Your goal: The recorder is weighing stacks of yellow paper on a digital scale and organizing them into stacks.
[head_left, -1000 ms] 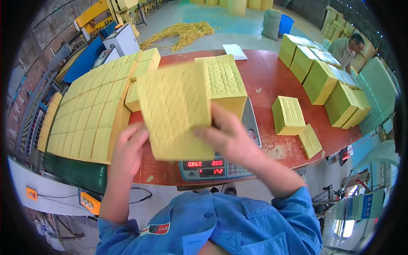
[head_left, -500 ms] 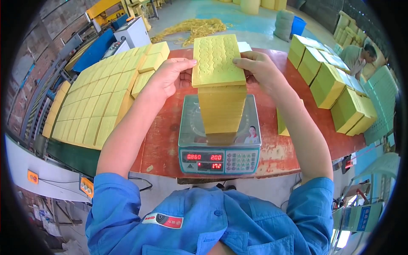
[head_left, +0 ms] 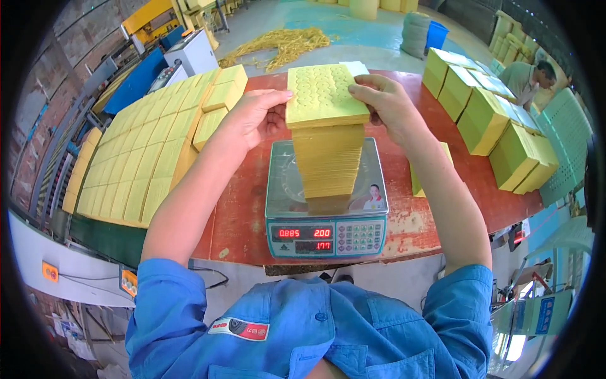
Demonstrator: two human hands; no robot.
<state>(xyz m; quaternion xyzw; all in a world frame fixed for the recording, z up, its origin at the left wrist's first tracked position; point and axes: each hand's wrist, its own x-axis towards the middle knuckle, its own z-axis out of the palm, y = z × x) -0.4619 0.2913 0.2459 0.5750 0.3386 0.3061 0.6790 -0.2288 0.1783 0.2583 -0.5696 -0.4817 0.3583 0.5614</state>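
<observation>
Hands [head_left: 255, 117] flanking yellow stack [head_left: 327, 142]

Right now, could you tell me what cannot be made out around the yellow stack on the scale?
- Head view: whether the yellow stack rests on the scale; its own bulk hides its base.
- Fingertips of left hand and right hand behind the stack.
- Co-worker, cut off by the fisheye rim.

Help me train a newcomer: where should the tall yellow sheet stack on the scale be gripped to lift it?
Probably by its two short sides, low down, one of the hands from each side. The yellow sheet stack is tall and loose, so the left hand and right hand, high up, steady only the upper sheets.
</observation>
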